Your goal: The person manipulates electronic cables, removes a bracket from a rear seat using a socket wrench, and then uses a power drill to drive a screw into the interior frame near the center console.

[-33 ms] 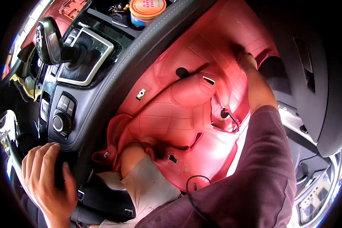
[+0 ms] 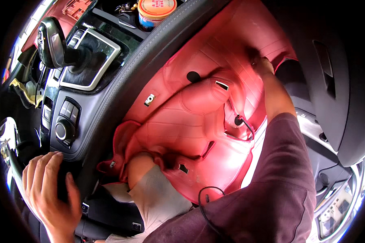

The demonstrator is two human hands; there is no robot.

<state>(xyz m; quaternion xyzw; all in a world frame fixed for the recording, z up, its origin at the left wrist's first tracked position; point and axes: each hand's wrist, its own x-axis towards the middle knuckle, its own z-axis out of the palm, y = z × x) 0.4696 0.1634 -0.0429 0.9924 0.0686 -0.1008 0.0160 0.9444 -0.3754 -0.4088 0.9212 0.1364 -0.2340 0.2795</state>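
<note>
Red liner (image 2: 198, 121): While its left edge follows the console (image 2: 121, 85), it lies between console and door (image 2: 332, 85), rumpled beside the knee (image 2: 140, 170).
Right hand (image 2: 263, 67): At the liner's far-right edge; finger state cannot be told.
Left hand (image 2: 48, 192): Spread, near the console.
Moving room: Over the liner's middle.

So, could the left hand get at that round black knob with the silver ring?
Probably yes: the person's bare left hand is near the grey plastic console, its fingers pointing toward the round black silver-ringed knob, with nothing visible blocking the way between them.
</note>
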